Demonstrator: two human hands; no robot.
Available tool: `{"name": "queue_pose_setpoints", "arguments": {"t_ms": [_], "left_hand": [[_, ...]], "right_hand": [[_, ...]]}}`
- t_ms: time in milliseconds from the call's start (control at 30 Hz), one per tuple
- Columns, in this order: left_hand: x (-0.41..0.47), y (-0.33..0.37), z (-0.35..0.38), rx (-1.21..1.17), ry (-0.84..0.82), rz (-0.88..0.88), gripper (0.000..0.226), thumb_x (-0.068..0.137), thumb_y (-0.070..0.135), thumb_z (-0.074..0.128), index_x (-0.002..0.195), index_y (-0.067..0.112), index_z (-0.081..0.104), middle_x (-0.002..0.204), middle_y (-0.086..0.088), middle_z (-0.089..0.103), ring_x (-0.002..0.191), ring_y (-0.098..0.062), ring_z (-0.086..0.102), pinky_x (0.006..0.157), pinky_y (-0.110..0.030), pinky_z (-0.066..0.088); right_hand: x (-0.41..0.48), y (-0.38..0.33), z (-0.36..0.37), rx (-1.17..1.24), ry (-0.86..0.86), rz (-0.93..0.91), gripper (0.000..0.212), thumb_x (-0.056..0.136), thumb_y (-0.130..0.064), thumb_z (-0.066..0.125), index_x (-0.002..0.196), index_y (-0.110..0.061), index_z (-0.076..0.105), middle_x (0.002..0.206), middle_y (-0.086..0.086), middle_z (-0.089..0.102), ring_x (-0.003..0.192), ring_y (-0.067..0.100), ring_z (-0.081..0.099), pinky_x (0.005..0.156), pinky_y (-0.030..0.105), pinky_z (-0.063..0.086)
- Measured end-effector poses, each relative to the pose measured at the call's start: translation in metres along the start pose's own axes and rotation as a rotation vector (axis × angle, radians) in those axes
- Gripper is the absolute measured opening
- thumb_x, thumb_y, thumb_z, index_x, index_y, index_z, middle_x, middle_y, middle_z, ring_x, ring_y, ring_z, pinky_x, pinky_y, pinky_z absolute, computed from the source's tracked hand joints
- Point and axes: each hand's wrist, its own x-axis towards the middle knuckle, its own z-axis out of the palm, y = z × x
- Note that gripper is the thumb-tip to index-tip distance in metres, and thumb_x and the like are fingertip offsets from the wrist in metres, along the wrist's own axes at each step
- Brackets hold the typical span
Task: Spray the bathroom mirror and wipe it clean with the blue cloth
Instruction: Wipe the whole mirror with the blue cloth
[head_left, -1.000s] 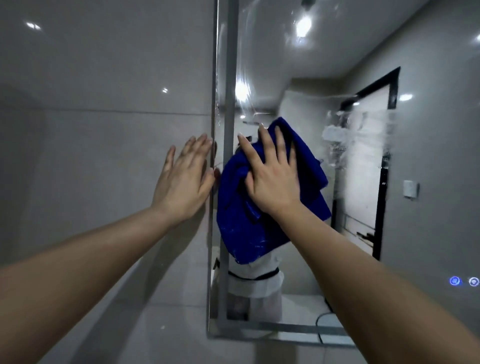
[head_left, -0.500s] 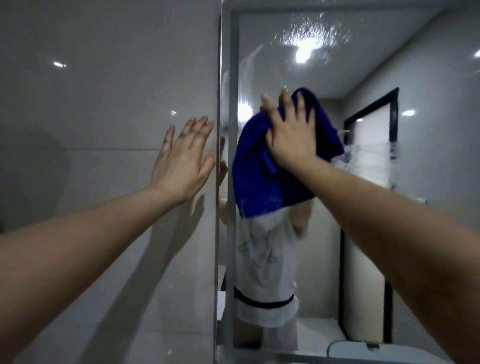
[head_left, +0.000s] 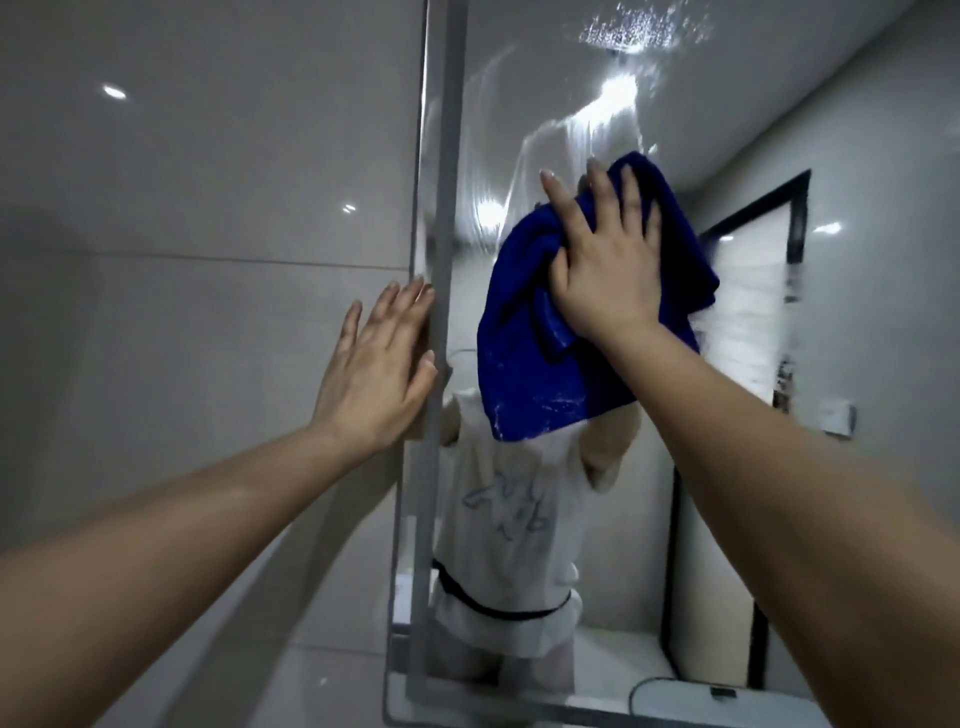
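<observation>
The bathroom mirror fills the right side of the head view, with spray droplets near its top and a streaked wet patch at the right. My right hand presses the blue cloth flat against the glass, fingers spread and straight, thumb tucked into a fold. The cloth hangs bunched below the palm. My left hand rests flat on the tiled wall right beside the mirror's left frame, fingers straight.
A grey tiled wall lies left of the mirror frame. The glass reflects a person in a white shirt, a dark doorway and a wall switch. A white rounded fixture shows at the bottom right.
My right hand has carried the cloth up the glass, then slightly down and right. My left hand has stayed on the wall by the frame. The view tilted upward.
</observation>
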Motion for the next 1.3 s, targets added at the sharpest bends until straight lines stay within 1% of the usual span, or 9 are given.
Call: {"name": "queue_pose_setpoints", "arguments": {"t_ms": [133,300,400,500,567,700,900,1167,1300], "left_hand": [[-0.020,0.039,0.020,-0.076,-0.026,-0.025,0.062,0.097,0.034,0.035,0.149,0.027,0.002,0.156,0.012,-0.001,0.139,-0.001,-0.010,0.115,-0.032,-0.009],[-0.034,0.070,0.031,-0.070,-0.159,0.104,0.082,0.090,0.041,0.045,0.142,0.031,-0.017,0.149,0.017,-0.014,0.135,0.005,-0.019,0.110,-0.023,-0.021],[-0.039,0.076,0.031,-0.037,-0.184,0.142,0.082,0.087,0.057,0.037,0.145,0.029,-0.015,0.149,0.017,-0.014,0.136,0.003,-0.019,0.112,-0.027,-0.016],[-0.031,0.076,0.024,-0.008,-0.185,0.170,0.077,0.089,0.061,0.030,0.147,0.029,-0.008,0.153,0.015,-0.009,0.138,0.001,-0.015,0.113,-0.028,-0.016],[-0.014,0.078,0.015,0.001,-0.155,0.170,0.071,0.092,0.057,0.029,0.149,0.028,-0.004,0.156,0.012,-0.003,0.138,0.002,-0.013,0.113,-0.028,-0.016],[0.031,0.086,-0.001,-0.046,0.001,-0.003,0.060,0.098,0.040,0.029,0.149,0.026,0.002,0.158,0.009,0.002,0.140,-0.001,-0.008,0.115,-0.032,-0.011],[0.055,0.081,-0.007,-0.021,0.084,-0.073,0.060,0.098,0.037,0.030,0.149,0.027,0.000,0.158,0.010,-0.001,0.136,0.002,-0.013,0.115,-0.032,-0.011],[0.001,0.097,0.012,-0.040,-0.037,-0.100,0.061,0.097,0.037,0.031,0.149,0.026,0.001,0.158,0.008,0.001,0.140,-0.002,-0.009,0.117,-0.036,-0.008],[-0.003,0.120,0.017,-0.062,-0.057,-0.104,0.060,0.097,0.037,0.030,0.149,0.026,0.002,0.158,0.006,0.004,0.140,-0.003,-0.007,0.118,-0.039,-0.006]], "right_hand": [[-0.042,0.006,0.006,0.020,-0.041,0.030,0.065,0.089,-0.033,0.039,0.149,-0.036,0.014,0.157,0.010,0.016,0.144,0.036,0.007,0.114,0.054,0.008],[-0.093,0.010,0.017,0.028,-0.056,0.018,0.065,0.084,-0.036,0.034,0.147,-0.035,0.021,0.155,0.013,0.022,0.142,0.039,0.013,0.112,0.057,0.014],[-0.101,0.018,0.016,0.010,-0.093,-0.031,0.065,0.083,-0.038,0.032,0.147,-0.035,0.021,0.154,0.013,0.023,0.142,0.040,0.014,0.111,0.058,0.015],[-0.090,0.023,0.012,-0.006,-0.121,-0.060,0.064,0.084,-0.040,0.029,0.147,-0.035,0.022,0.155,0.012,0.023,0.141,0.041,0.015,0.111,0.058,0.015],[-0.071,0.029,0.005,-0.016,-0.120,-0.073,0.063,0.085,-0.041,0.027,0.147,-0.036,0.021,0.156,0.012,0.021,0.142,0.040,0.013,0.111,0.058,0.015],[-0.001,0.059,-0.014,-0.027,-0.047,0.010,0.062,0.090,-0.037,0.034,0.148,-0.037,0.015,0.158,0.010,0.014,0.144,0.038,0.008,0.113,0.055,0.009],[0.051,0.087,-0.031,-0.009,0.037,0.124,0.059,0.094,-0.032,0.034,0.148,-0.038,0.013,0.157,0.009,0.014,0.145,0.035,0.006,0.115,0.054,0.005],[-0.043,0.091,-0.021,0.021,-0.046,0.042,0.062,0.089,-0.031,0.040,0.147,-0.038,0.018,0.157,0.010,0.017,0.144,0.036,0.007,0.114,0.054,0.010],[-0.099,0.100,-0.015,0.000,-0.119,0.013,0.064,0.083,-0.037,0.031,0.146,-0.038,0.020,0.156,0.010,0.018,0.144,0.037,0.008,0.112,0.057,0.013]]}}
